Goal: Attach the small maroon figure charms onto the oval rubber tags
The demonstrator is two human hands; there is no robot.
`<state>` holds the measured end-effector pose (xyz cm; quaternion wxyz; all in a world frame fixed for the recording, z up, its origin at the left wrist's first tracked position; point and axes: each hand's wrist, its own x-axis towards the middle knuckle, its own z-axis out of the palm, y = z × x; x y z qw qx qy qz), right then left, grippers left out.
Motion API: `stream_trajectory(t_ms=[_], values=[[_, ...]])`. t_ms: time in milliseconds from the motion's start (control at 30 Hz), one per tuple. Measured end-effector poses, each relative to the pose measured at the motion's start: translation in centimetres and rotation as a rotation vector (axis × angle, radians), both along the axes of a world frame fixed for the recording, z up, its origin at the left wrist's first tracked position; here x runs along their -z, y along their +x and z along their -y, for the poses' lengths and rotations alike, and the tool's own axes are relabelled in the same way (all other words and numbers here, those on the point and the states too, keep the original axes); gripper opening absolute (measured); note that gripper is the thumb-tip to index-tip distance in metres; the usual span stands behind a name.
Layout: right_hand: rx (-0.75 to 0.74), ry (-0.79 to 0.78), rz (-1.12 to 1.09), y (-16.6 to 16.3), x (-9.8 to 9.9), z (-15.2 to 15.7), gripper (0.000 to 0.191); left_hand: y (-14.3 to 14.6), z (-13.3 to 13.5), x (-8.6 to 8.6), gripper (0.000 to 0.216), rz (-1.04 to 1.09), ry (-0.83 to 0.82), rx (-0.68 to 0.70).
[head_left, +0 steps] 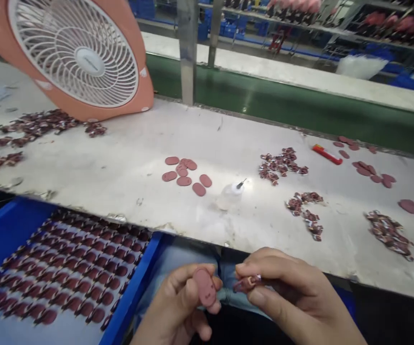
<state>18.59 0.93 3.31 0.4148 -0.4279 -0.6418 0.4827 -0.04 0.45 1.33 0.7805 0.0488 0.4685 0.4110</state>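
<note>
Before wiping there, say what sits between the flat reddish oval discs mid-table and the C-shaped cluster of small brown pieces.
Head view: apparently a small white bottle with a thin dark tip, nearer the discs than the cluster.

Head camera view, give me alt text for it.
A person's left hand holds a flat reddish oval piece while the right hand pinches a dark red part. Beyond, a pale workbench carries loose ovals, clusters of small parts, a white bottle and an orange fan. Lower left, a blue bin holds rows of dark red pieces.
</note>
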Motion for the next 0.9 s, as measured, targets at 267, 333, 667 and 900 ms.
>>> stream_trajectory(t_ms=[267,333,667,900], values=[[-0.194,0.056,0.172,-1.1,-1.0,-1.4,0.022,-0.8,0.9,0.6,0.039,0.045,0.051,0.074],[-0.216,0.03,0.194,-1.0,-1.0,-1.5,0.019,-0.8,0.9,0.5,0.039,0.053,0.041,0.085],[-0.326,0.032,0.303,-0.9,-2.0,-2.5,0.024,-0.8,0.6,0.6,0.034,0.086,0.037,0.103],[-0.392,0.19,0.427,-0.9,-2.6,-3.0,0.011,-0.7,0.8,1.0,0.034,0.102,0.034,0.099]])
